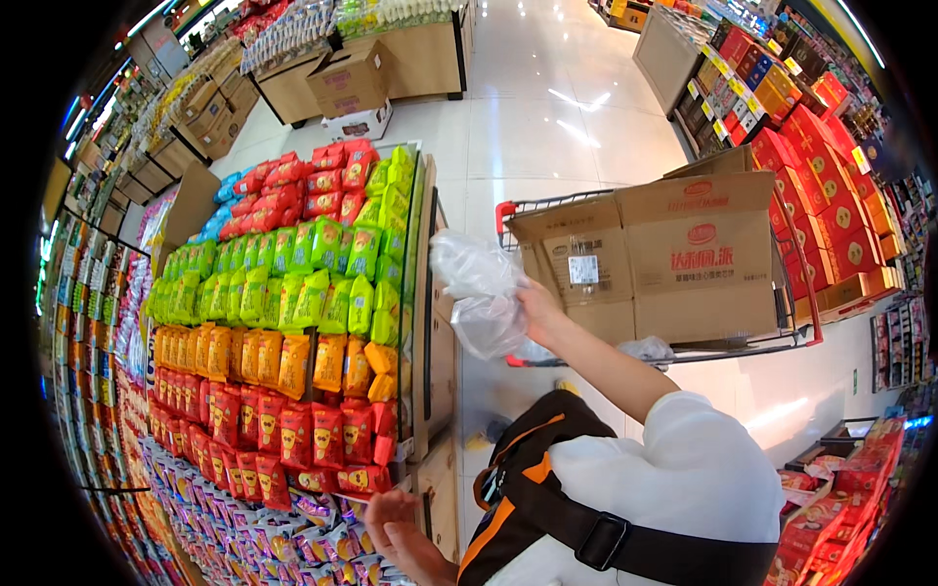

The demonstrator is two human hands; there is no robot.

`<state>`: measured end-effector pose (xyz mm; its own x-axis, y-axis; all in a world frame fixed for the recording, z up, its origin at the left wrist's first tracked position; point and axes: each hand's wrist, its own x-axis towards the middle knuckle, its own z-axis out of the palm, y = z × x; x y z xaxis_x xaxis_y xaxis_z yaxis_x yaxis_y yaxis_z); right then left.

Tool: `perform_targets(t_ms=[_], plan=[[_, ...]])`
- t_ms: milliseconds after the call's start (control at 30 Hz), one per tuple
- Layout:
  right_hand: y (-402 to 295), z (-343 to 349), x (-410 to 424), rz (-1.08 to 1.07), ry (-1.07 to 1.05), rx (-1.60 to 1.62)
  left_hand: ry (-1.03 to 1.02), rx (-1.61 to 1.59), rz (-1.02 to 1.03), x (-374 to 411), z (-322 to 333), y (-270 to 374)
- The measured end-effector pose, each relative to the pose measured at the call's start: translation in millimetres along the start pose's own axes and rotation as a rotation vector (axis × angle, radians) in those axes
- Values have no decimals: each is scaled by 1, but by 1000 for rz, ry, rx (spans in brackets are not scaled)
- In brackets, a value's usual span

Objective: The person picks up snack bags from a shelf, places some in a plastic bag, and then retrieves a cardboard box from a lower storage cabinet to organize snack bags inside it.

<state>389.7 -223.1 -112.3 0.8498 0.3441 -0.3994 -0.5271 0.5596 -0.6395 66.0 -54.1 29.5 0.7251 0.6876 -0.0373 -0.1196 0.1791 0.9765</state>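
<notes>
Crumpled clear plastic bags (480,297) are gripped in my right hand (538,311), which is stretched out between the display stand and the cart. Low in the view, my left hand (401,531) hovers by the corner of the stand, its fingers loosely bent and nothing seen in them. Nearest to it are red snack packets (327,436) and purple-and-white wrapped snacks (293,542). Farther up the stand come orange packets (253,359), rows of green packets (289,249) and a pile of red ones (275,194).
A shopping cart (815,293) beside my right arm carries flattened cardboard boxes (700,256) with printing. More plastic (646,349) lies at its lower edge. Red gift boxes (824,190) are stacked beyond it. Cartons (348,77) stand by another display. Tiled floor (538,139) runs between the displays.
</notes>
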Motion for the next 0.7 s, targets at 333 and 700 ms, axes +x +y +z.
perform_targets(t_ms=[333, 700], plan=[[19, -242, 2, -371, 36, -2052, 33, 133, -312, -41, 122, -89], [52, -316, 25, 482, -947, -1824, -85, -92, -975, -56, 197, -382]])
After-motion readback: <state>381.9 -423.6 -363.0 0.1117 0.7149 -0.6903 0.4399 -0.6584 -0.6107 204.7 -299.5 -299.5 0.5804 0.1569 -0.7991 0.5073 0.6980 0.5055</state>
